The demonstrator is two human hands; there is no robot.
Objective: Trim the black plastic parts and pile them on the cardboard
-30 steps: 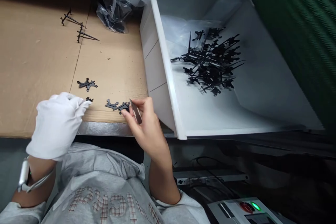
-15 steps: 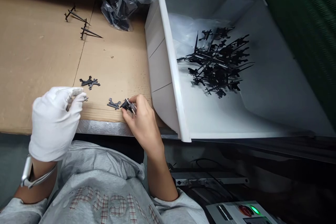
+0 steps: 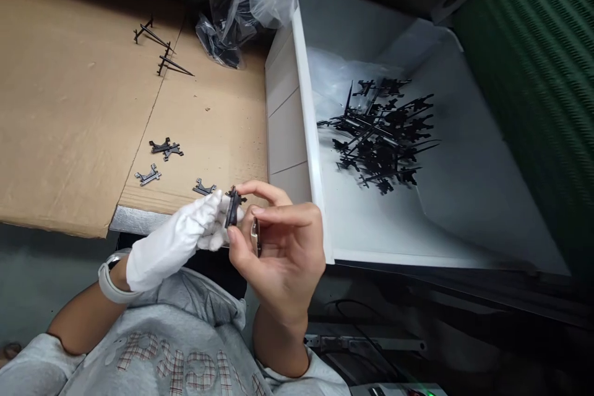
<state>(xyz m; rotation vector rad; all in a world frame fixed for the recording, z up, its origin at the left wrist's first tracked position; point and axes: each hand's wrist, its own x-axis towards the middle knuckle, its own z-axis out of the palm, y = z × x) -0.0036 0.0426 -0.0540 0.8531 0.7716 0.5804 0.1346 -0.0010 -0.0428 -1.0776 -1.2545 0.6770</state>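
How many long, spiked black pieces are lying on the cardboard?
2. One spiked piece lies just beyond the other, both toward the far side of the cardboard. None looks hidden.

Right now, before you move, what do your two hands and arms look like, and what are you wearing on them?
Your left hand wears a white fabric glove, with a white band around that wrist. Your right hand is bare. Both arms come out of light grey sweatshirt sleeves.
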